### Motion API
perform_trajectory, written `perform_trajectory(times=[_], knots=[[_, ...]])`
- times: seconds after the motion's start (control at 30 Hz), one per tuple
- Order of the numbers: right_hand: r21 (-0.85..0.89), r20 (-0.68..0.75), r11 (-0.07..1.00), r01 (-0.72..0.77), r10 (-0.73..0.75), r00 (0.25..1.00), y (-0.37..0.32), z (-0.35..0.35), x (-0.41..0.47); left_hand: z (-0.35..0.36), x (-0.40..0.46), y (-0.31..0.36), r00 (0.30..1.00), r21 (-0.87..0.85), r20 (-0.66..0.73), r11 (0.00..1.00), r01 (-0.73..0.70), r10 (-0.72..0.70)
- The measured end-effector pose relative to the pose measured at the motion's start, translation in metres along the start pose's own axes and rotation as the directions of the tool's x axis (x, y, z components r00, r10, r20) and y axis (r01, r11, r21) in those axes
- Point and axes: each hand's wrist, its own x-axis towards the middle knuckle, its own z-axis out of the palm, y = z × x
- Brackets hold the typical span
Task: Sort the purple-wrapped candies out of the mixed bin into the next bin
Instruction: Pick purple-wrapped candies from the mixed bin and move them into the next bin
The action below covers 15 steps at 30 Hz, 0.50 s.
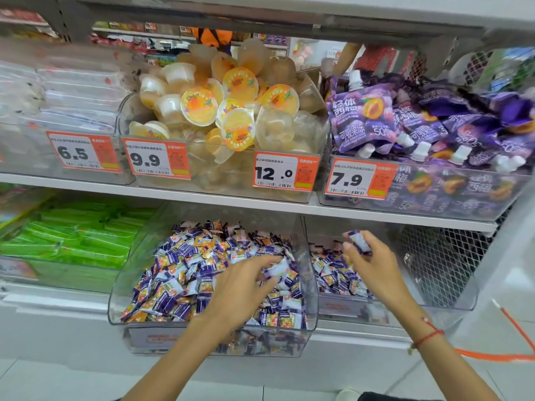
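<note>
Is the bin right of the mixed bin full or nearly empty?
Partly filled: purple candies lie low in the right bin, far below its rim.

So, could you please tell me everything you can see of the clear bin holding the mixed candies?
The mixed bin is a clear plastic tub with rounded corners and a low front wall, sitting on the lower shelf. It is heaped with small purple-and-white and orange wrapped candies. The left hand reaches into it, fingers on the pile. Its right wall stands beside the next bin.
</note>
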Motion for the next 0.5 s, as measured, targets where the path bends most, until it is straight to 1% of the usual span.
perform_trajectory(times=[0.03,0.07,0.13,0.17,0.2,0.27,0.33,0.37,0.43,0.5], knots=[[-0.075,0.025,0.997,-0.026,0.028,0.999,0.007,-0.005,0.008,0.005,0.009,0.013,0.999,0.007,-0.001,0.999,-0.046,0.046],[-0.172,0.099,0.983,-0.058,0.076,0.992,0.012,-0.01,0.014,0.01,0.019,0.026,0.996,0.001,-0.006,0.997,-0.083,0.083],[-0.407,0.274,0.911,-0.07,0.195,0.942,0.022,-0.016,0.022,0.022,0.038,0.047,0.992,-0.028,-0.025,0.991,-0.128,0.127],[-0.492,0.315,0.869,-0.052,0.233,0.92,0.026,-0.017,0.024,0.027,0.046,0.053,0.991,-0.029,-0.031,0.991,-0.134,0.133],[-0.54,0.319,0.841,-0.04,0.248,0.915,0.027,-0.018,0.023,0.03,0.052,0.055,0.992,-0.028,-0.03,0.992,-0.126,0.125],[-0.542,0.276,0.84,-0.019,0.2,0.94,0.027,-0.018,0.016,0.03,0.056,0.048,0.994,-0.045,-0.037,0.994,-0.104,0.102],[-0.479,0.222,0.877,0.03,0.088,0.971,0.018,-0.015,0.003,0.02,0.047,0.027,0.991,-0.004,-0.093,0.995,-0.097,0.096],[-0.438,0.187,0.896,0.08,0.004,0.982,0.013,-0.012,-0.004,0.014,0.039,0.012,0.987,0.063,-0.126,0.994,-0.089,0.097],[-0.37,0.15,0.909,0.191,-0.144,0.978,-0.005,-0.001,-0.017,0.001,0.023,-0.023,0.986,0.218,-0.148,0.975,-0.043,0.076],[-0.335,0.223,0.904,0.264,-0.197,0.955,-0.027,0.017,-0.026,-0.006,0.007,-0.059,0.991,0.344,-0.135,0.939,0.026,0.022]])
